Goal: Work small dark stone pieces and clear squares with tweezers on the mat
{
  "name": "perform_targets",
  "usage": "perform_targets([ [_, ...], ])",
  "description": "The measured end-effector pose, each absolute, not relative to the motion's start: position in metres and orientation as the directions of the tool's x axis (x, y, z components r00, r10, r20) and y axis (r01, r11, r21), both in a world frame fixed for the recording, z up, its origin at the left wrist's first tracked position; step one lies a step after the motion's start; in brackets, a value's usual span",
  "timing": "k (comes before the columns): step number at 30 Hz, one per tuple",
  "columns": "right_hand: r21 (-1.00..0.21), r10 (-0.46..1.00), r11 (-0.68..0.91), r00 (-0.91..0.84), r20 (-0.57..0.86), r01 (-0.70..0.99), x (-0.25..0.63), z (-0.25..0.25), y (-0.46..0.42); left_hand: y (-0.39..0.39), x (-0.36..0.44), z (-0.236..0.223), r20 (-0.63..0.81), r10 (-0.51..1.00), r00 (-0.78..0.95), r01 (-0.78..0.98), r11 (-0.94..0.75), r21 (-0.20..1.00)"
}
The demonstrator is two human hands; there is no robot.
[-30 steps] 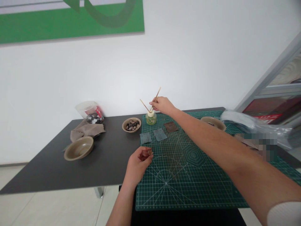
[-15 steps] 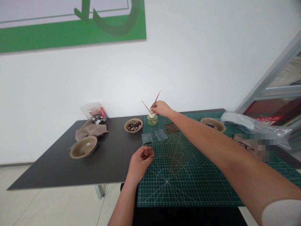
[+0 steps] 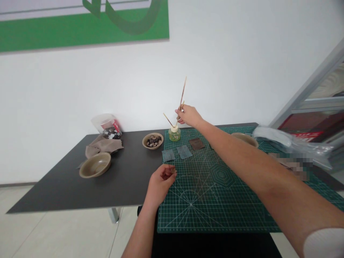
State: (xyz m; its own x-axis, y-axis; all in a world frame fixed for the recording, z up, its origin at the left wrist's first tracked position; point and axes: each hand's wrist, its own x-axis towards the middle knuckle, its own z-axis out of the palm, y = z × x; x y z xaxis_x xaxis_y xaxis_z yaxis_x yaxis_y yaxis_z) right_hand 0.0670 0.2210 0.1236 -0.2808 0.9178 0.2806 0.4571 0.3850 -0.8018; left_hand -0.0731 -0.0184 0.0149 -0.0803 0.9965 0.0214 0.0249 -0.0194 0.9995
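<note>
At frame centre, the right hand (image 3: pixel 189 115) grips a slim brown stick (image 3: pixel 183 91). Below, the left hand (image 3: pixel 160 181) pinches a small tan piece (image 3: pixel 173 171).

Soft, even light brightens the white wall (image 3: pixel 129 82) and glints on the clear plastic bag (image 3: pixel 290 141), while wide-angle distortion stretches the edges, fine detail looks soft, and blocky pixels hide a patch at right.
</note>
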Motion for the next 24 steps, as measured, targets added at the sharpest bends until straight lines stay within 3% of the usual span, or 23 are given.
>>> perform_targets([
  [5,-0.731,0.909,0.408,-0.323,0.265,0.547,0.063,0.111,0.222,-0.018,-0.073,0.014,0.032,0.996,-0.082,0.041,-0.028,0.999],
  [13,-0.436,0.887,0.461,-0.385,0.255,0.773,0.052,0.104,0.216,-0.020,-0.073,0.016,0.043,0.996,-0.080,0.054,-0.038,0.998],
  [19,-0.435,0.918,0.374,-0.261,0.297,0.819,0.052,0.108,0.215,-0.019,-0.072,0.015,0.041,0.996,-0.085,0.045,-0.038,0.998],
  [24,-0.447,0.926,0.363,-0.265,0.268,0.818,0.055,0.108,0.213,-0.018,-0.072,0.015,0.047,0.995,-0.085,0.032,-0.045,0.999],
])
